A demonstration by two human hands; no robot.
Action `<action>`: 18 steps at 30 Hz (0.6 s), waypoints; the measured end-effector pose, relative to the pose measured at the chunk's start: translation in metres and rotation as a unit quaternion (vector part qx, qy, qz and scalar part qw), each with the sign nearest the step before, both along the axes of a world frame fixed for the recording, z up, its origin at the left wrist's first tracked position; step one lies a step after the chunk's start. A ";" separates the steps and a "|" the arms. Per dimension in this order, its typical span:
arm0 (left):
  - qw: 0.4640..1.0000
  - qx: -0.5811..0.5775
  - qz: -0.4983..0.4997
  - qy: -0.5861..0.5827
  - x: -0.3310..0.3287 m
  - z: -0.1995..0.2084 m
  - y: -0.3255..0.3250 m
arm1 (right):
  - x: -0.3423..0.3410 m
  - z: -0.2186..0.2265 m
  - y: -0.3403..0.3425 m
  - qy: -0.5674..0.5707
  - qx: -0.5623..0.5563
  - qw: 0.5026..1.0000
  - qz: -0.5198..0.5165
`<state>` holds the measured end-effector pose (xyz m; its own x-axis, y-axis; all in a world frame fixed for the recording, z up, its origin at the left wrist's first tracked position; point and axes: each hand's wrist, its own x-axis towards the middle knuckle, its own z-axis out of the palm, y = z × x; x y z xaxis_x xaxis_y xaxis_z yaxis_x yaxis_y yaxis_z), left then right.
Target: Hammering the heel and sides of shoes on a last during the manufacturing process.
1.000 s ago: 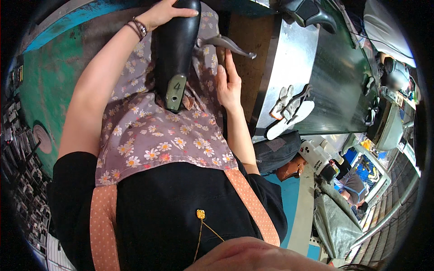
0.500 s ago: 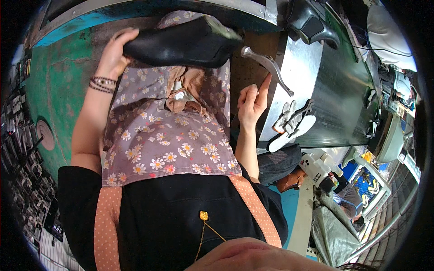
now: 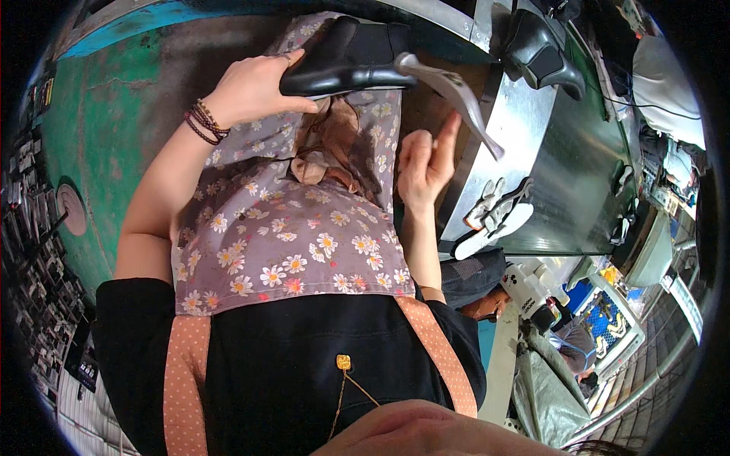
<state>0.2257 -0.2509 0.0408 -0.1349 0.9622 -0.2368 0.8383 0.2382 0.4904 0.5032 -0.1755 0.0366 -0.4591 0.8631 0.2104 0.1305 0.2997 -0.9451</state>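
My left hand (image 3: pixel 262 87) is closed around the toe of a black ankle boot (image 3: pixel 342 61) with an elastic side panel, lying sideways above my flowered apron. My right hand (image 3: pixel 427 163) is lower and to the right, index finger stretched up, the other fingers curled. Beside that fingertip is a curved grey metal tool (image 3: pixel 460 95), shaped like a shoehorn. Its rounded end meets the boot's right end; its narrow end lies over the bench edge. I cannot tell whether the right hand carries it. On my lap is a crumpled brown cloth (image 3: pixel 334 133).
A metal bench (image 3: pixel 490 133) stands at right, holding grey-and-white sandals (image 3: pixel 498 213) and a second black boot (image 3: pixel 544 49). A dark bag (image 3: pixel 471 273) sits beside my right elbow. The green floor (image 3: pixel 106 152) is at left, with many dark items beyond it.
The boot has turned so its elastic side panel shows. My left hand has moved right along it, and the tool's rounded end has come up to the boot.
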 end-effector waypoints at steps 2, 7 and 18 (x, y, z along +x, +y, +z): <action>1.000 -0.004 0.004 -0.006 0.008 -0.001 0.004 | -0.004 0.017 0.000 0.071 0.077 0.995 0.003; 0.999 0.002 0.034 -0.027 0.033 -0.007 0.003 | 0.002 0.022 -0.002 -0.049 0.142 0.988 -0.020; 0.996 0.085 0.018 -0.015 0.045 -0.027 -0.010 | 0.008 0.029 -0.007 -0.183 0.014 0.983 0.009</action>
